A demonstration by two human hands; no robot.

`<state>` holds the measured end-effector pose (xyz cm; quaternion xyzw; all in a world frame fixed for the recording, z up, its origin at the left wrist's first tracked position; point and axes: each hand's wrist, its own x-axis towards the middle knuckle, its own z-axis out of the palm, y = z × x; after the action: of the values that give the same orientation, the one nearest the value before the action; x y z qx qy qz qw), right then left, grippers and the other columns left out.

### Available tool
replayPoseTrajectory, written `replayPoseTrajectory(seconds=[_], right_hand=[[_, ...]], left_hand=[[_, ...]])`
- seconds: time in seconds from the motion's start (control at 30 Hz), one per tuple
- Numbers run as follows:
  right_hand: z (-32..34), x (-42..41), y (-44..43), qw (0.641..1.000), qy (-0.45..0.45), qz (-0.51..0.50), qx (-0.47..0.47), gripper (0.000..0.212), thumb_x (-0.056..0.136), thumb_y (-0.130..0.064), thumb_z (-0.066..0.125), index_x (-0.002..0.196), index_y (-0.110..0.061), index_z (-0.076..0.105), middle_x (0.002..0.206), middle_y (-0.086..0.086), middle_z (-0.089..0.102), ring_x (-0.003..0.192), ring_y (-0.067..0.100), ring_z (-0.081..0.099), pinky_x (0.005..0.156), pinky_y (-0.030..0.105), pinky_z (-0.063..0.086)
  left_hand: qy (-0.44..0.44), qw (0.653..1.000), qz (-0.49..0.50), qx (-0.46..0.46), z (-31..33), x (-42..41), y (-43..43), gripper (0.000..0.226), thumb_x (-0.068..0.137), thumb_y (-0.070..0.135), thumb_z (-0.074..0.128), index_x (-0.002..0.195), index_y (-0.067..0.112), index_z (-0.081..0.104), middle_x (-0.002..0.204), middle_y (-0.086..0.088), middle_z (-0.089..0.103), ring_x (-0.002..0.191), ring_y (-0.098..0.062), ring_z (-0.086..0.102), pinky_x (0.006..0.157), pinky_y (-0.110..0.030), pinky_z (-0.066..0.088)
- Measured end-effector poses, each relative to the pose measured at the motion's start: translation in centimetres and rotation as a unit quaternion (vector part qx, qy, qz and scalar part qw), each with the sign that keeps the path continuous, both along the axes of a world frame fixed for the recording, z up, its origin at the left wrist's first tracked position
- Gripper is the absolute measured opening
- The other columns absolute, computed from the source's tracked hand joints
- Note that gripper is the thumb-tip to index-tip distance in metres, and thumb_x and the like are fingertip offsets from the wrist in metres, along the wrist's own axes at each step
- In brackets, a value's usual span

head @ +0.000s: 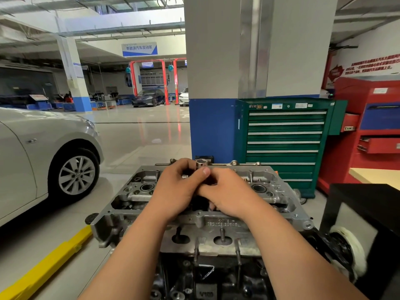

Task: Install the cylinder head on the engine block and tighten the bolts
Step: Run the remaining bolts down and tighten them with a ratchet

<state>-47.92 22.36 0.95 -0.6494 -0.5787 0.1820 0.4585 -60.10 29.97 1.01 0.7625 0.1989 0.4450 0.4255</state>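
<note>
cast lettering on the cylinder head (pixel 216 221) is too blurred to read. the head sits atop the dark engine block (pixel 207 282). both hands meet at its middle: left hand (pixel 179 187) fingers curled around a silver socket (pixel 201 163), right hand (pixel 227 191) fingers closed beside it, on what i cannot tell. one green tool cabinet (pixel 283 137) stands behind.

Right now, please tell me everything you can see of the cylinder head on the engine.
The cylinder head is a grey cast-metal piece, aluminium by its look, lying flat on top of the dark engine block. Its open top shows round bores and cavities; its near side has oval ports, studs and a cast number. Both hands rest over its middle: the left hand and right hand close around a shiny socket-like tool standing upright there.
</note>
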Motion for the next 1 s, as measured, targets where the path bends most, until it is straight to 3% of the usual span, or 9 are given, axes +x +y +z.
replayPoseTrajectory(seconds=[0.1, 0.17, 0.23, 0.43, 0.57, 0.63, 0.77, 0.9, 1.0], right_hand=[[-0.09, 0.18, -0.04, 1.0, 0.011, 0.01, -0.003, 0.007, 0.086, -0.025, 0.061, 0.081, -0.022, 0.065, 0.048, -0.004, 0.059, 0.046, 0.008, 0.054, 0.05, 0.028, 0.044], [-0.09, 0.21, 0.22, 1.0, 0.003, -0.008, 0.012, 0.009, 0.083, -0.027, 0.066, 0.083, -0.018, 0.068, 0.064, 0.002, 0.068, 0.058, 0.012, 0.059, 0.062, 0.039, 0.05], [-0.03, -0.02, 0.39, 1.0, -0.011, -0.02, 0.02, 0.017, 0.078, -0.031, 0.067, 0.089, -0.017, 0.07, 0.076, 0.005, 0.071, 0.07, 0.019, 0.065, 0.072, 0.043, 0.053], [0.07, -0.17, -0.03, 1.0, 0.005, 0.003, -0.005, 0.01, 0.084, -0.028, 0.06, 0.089, -0.021, 0.066, 0.053, -0.006, 0.061, 0.044, 0.006, 0.052, 0.049, 0.025, 0.043], [0.06, -0.2, 0.17, 0.999, -0.007, -0.022, 0.023, 0.012, 0.081, -0.027, 0.067, 0.081, -0.014, 0.067, 0.066, 0.002, 0.065, 0.059, 0.013, 0.053, 0.062, 0.037, 0.048], [0.16, -0.43, 0.22, 0.999, -0.016, -0.026, 0.033, 0.015, 0.075, -0.029, 0.064, 0.084, -0.019, 0.07, 0.073, 0.002, 0.07, 0.065, 0.014, 0.06, 0.066, 0.04, 0.053], [0.1, -0.25, -0.07, 1.0, -0.006, -0.001, 0.002, 0.016, 0.077, -0.035, 0.062, 0.088, -0.024, 0.068, 0.067, -0.006, 0.069, 0.053, 0.009, 0.061, 0.055, 0.033, 0.05], [0.0, -0.04, 0.1, 1.0, -0.003, -0.018, 0.01, 0.009, 0.082, -0.028, 0.068, 0.08, -0.02, 0.068, 0.058, -0.006, 0.063, 0.051, 0.008, 0.053, 0.056, 0.031, 0.045], [0.17, -0.44, 0.12, 0.999, -0.02, -0.022, 0.022, 0.014, 0.078, -0.031, 0.065, 0.086, -0.021, 0.07, 0.072, 0.0, 0.07, 0.062, 0.011, 0.061, 0.063, 0.036, 0.052]], left_hand=[[0.019, 0.999, -0.028, 0.03, 0.13, -0.17, -0.09, 0.017, 0.095, 0.023, 0.058, 0.082, 0.017, 0.068, 0.082, 0.005, 0.066, 0.079, -0.012, 0.061, 0.072, -0.028, 0.045], [0.01, 0.999, -0.052, -0.002, 0.2, -0.01, -0.22, 0.015, 0.096, 0.021, 0.056, 0.09, 0.021, 0.07, 0.095, 0.006, 0.069, 0.093, -0.01, 0.063, 0.079, -0.022, 0.049], [-0.011, 0.997, -0.056, -0.051, 0.24, 0.24, -0.18, 0.006, 0.09, 0.025, 0.066, 0.095, 0.025, 0.068, 0.092, 0.008, 0.071, 0.086, -0.006, 0.065, 0.072, -0.017, 0.049], [-0.012, 1.0, -0.028, -0.008, 0.17, -0.06, -0.28, 0.022, 0.095, 0.025, 0.058, 0.079, 0.014, 0.067, 0.074, -0.002, 0.067, 0.068, -0.004, 0.058, 0.063, -0.014, 0.045], [0.01, 0.998, -0.041, -0.036, 0.33, 0.26, -0.43, 0.017, 0.092, 0.038, 0.057, 0.096, 0.026, 0.069, 0.091, 0.007, 0.071, 0.089, -0.005, 0.065, 0.079, -0.018, 0.049], [0.006, 0.998, -0.035, -0.052, 0.27, 0.31, -0.3, 0.023, 0.078, 0.046, 0.068, 0.087, 0.025, 0.065, 0.084, 0.008, 0.07, 0.08, -0.008, 0.064, 0.074, -0.026, 0.051], [-0.01, 0.999, -0.038, -0.032, 0.14, -0.13, -0.03, 0.025, 0.089, 0.035, 0.063, 0.071, 0.017, 0.066, 0.066, 0.005, 0.063, 0.065, -0.005, 0.056, 0.065, -0.025, 0.043], [-0.007, 0.994, -0.079, -0.073, 0.27, 0.12, -0.12, 0.021, 0.094, 0.032, 0.054, 0.098, 0.022, 0.072, 0.097, 0.002, 0.073, 0.099, -0.012, 0.066, 0.088, -0.027, 0.049], [-0.005, 0.994, -0.067, -0.084, 0.31, 0.25, -0.26, 0.024, 0.079, 0.04, 0.069, 0.091, 0.019, 0.067, 0.087, 0.003, 0.072, 0.083, -0.012, 0.066, 0.077, -0.03, 0.052]])
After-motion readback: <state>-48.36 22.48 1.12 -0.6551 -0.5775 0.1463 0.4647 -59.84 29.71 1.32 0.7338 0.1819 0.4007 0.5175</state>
